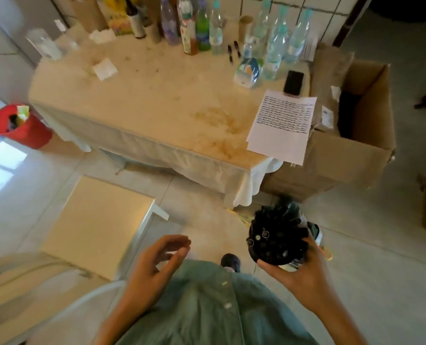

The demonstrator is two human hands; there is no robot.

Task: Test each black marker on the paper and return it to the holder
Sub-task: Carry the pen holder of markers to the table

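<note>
Below the cloth-covered table, the right hand grips a round holder packed with black markers; the left hand hangs loosely spread, empty.

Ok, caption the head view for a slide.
Right hand holds a holder of black markers; test paper waits on the table.

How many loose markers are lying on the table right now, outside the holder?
2: both black markers lie side by side at the table's far edge, between the bottles. More could be hidden behind the bottles. The rest are bunched in the holder in the right hand.
</note>
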